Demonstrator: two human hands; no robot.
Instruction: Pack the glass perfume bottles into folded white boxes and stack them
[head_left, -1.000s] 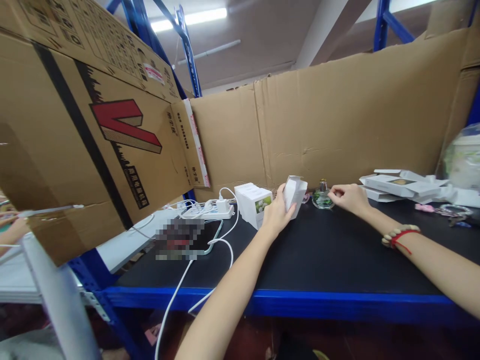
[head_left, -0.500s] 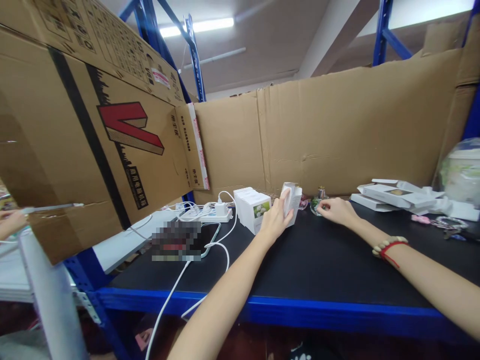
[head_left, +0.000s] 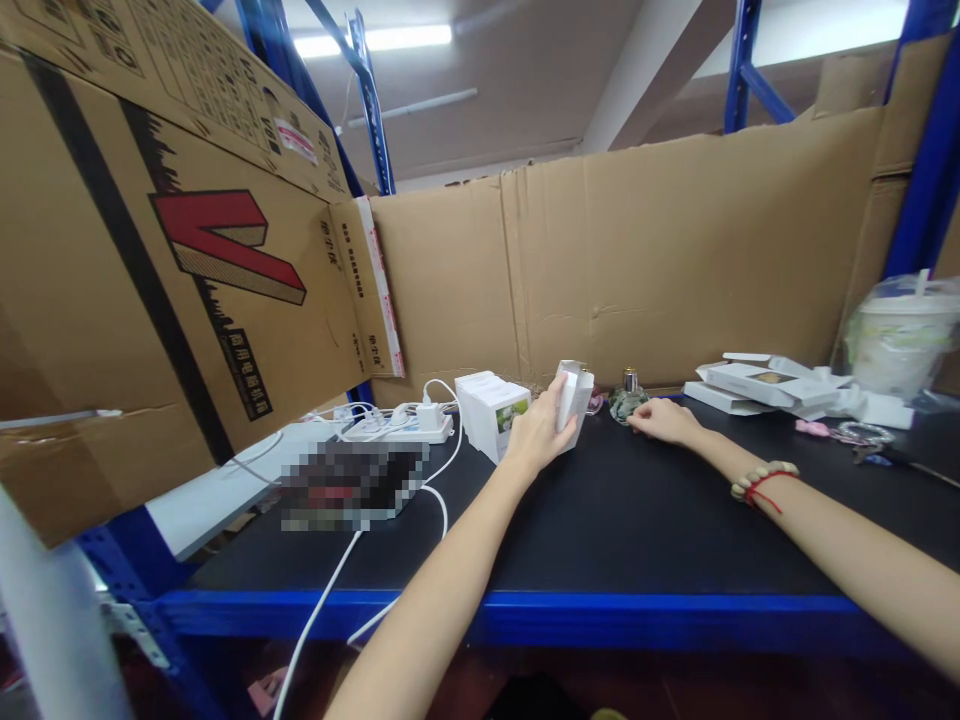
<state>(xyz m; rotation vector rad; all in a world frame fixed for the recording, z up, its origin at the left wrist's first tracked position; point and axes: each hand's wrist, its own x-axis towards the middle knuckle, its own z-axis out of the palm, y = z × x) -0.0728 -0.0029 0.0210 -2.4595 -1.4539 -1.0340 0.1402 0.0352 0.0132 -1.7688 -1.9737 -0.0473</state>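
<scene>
My left hand [head_left: 538, 432] is wrapped round an upright white box [head_left: 580, 402] whose top flaps stand open. Just left of it, a row of white boxes [head_left: 487, 412] with a flower picture rests on the black tabletop [head_left: 592, 530]. My right hand [head_left: 664, 420], with a beaded bracelet on the wrist, is closed beside a small glass bottle with a gold top [head_left: 628, 398]. Whether its fingertips hold anything is too small to tell. A pinkish item [head_left: 594, 402] sits behind the upright box, partly hidden.
Flattened white boxes [head_left: 772, 385] lie at the right, near keys [head_left: 862, 434] and a bagged cup [head_left: 900, 335]. At the left are a power strip [head_left: 401, 424], white cables and a blurred device [head_left: 352, 485]. Cardboard walls [head_left: 697, 250] stand behind.
The view has shifted slightly, moving most things left in the picture. My right hand has drawn a little away from the glass bottle, which now shows more. My left hand still holds the box.
</scene>
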